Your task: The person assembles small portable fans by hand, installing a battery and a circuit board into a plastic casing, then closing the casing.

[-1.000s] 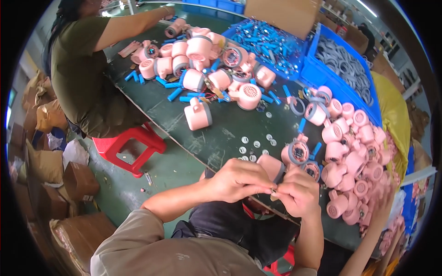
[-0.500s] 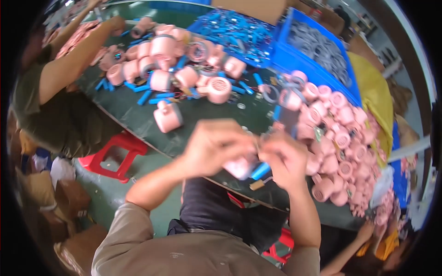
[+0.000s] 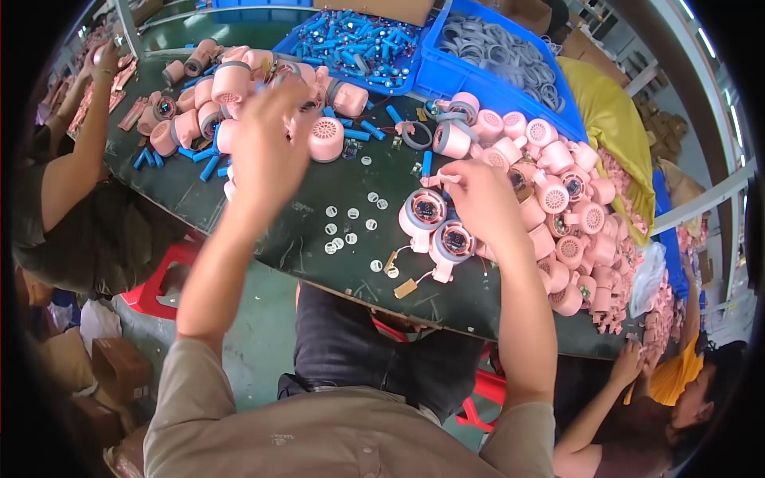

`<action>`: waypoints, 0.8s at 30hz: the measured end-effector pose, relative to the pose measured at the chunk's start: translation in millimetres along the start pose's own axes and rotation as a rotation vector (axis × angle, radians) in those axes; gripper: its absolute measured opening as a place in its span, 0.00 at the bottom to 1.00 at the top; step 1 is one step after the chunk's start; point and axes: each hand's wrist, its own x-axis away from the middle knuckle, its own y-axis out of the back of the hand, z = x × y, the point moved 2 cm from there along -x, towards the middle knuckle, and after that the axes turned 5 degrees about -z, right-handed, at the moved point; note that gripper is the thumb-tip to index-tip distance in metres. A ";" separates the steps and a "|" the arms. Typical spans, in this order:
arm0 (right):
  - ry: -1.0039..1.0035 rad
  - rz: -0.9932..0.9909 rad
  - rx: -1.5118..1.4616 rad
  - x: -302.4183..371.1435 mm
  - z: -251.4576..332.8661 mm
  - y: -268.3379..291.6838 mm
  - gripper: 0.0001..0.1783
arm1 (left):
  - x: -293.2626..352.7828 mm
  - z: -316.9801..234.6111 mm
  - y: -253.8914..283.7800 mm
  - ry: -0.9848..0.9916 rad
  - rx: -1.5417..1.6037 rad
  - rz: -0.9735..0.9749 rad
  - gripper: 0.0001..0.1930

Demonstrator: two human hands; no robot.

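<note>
Pink fan housings [image 3: 434,219], round with grey rings and dark circuit faces, lying in a small cluster at the near middle of the dark green table [image 3: 239,191], just left of the big pink pile [image 3: 558,207]. Right hand [image 3: 478,199] resting over that cluster, fingers curled down onto a housing; whether pinching a part or only pressing, impossible to tell from above. Left hand [image 3: 267,131] blurred, raised over the far pile of capped housings [image 3: 231,88], fingers loosely spread, seemingly holding nothing, though blur leaves that uncertain. Best, probably, to steady one housing flat with the right hand before bringing anything else to it, keeping the loose wires and the tan tag [image 3: 405,288] by the table's near edge clear of the rim. Worth avoiding any sweep across the small white discs [image 3: 343,227] scattered between the hands, since easily scattered further. Blue cylinders [image 3: 358,36] and grey rings [image 3: 502,52] waiting in blue bins [image 3: 446,76] at the far side, well apart. Other people's hands at left and lower right, well apart.
</note>
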 end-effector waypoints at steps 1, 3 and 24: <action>0.026 0.122 0.146 -9.2 1.8 -4.1 0.11 | 23.6 -9.9 -1.2 -0.105 -0.020 -0.043 0.15; 0.039 0.237 0.372 -22.4 8.2 -8.2 0.12 | 66.2 -42.0 -1.2 -0.097 0.122 0.199 0.19; 0.303 0.491 0.190 -51.2 -21.5 -23.1 0.04 | 110.2 -10.3 1.3 0.931 1.281 0.336 0.08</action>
